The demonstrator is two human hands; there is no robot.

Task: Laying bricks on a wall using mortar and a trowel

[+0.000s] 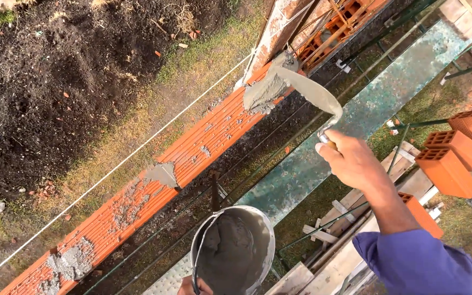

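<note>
A trowel [307, 90] loaded with mortar [263, 93] is gripped by the closed fingers of the right hand [350, 161], over the brick wall [192, 147] at eleven o'clock; the bucket [236, 248] is held at six o'clock by the left hand [195, 287], whose fingers cannot be made out

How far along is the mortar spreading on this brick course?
Done: mortar patches lie on the brick course. In hand: the right hand tips a loaded trowel over the far end; the left hand holds the mortar bucket. Left: bare brick between patches.
</note>
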